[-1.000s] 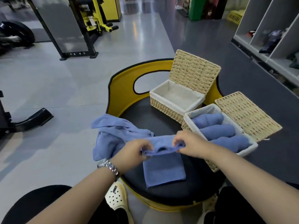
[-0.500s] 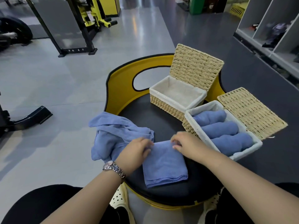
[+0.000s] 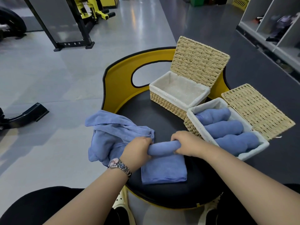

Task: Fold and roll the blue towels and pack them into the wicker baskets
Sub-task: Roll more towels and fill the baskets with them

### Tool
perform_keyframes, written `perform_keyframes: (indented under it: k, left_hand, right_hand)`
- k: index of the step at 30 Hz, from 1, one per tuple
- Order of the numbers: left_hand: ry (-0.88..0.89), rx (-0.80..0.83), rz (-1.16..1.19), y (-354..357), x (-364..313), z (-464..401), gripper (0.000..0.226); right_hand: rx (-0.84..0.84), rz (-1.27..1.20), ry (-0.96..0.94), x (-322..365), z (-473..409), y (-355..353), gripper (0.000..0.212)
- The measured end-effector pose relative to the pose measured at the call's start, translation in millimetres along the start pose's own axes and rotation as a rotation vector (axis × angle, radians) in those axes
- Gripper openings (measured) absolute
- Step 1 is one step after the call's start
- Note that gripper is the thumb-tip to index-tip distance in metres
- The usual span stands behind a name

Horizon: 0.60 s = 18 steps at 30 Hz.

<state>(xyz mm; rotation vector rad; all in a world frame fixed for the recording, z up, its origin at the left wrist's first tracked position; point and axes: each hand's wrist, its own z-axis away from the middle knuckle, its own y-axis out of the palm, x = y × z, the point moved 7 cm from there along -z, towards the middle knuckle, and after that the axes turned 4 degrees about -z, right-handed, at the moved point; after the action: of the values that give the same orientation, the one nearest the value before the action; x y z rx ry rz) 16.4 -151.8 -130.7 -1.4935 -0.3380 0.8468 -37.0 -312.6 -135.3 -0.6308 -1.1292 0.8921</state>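
Note:
A folded blue towel (image 3: 164, 169) lies on the black round seat (image 3: 162, 124), its far end rolled into a tube. My left hand (image 3: 138, 149) grips the left end of that roll and my right hand (image 3: 185, 142) grips the right end. A heap of loose blue towels (image 3: 112, 132) hangs over the seat's left edge. The near wicker basket (image 3: 194, 125) at the right holds three rolled blue towels (image 3: 227, 129), its lid lying open. The far wicker basket (image 3: 170, 103) has an empty white lining and an upright lid.
The seat has a yellow backrest (image 3: 118, 82) with a cut-out behind the baskets. Gym equipment frames (image 3: 73, 43) stand on the grey floor at the far left. White shelving (image 3: 276, 30) runs along the right. My knees and shoes are below the seat.
The towel was held up by its far edge, then laid flat folded. Now both hands have rolled its far end toward me into a tube.

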Motion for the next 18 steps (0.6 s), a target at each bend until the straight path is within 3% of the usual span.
perform_keyframes:
  k: [4, 6, 10, 12, 18]
  left_hand:
    - [0.137, -0.213, -0.060, -18.5, -12.4, 12.6, 0.030]
    - [0.186, -0.274, -0.089, -23.5, -20.9, 23.4, 0.035]
    - [0.258, -0.258, -0.217, -18.8, -32.2, 41.7, 0.029]
    - [0.256, -0.202, -0.262, -7.2, -32.6, 52.3, 0.032]
    - [0.317, -0.142, -0.103, 0.3, -32.5, 64.1, 0.024]
  right_hand:
    - [-0.344, 0.064, -0.198, 20.4, 22.7, -32.1, 0.024]
    - [-0.413, 0.184, -0.286, 30.3, 35.9, -30.0, 0.032]
    - [-0.381, 0.427, -0.372, 44.1, 56.4, -6.6, 0.039]
    - [-0.370, 0.520, -0.393, 42.2, 66.4, 4.9, 0.029]
    - [-0.321, 0.438, -0.452, 40.7, 78.5, 15.7, 0.029]
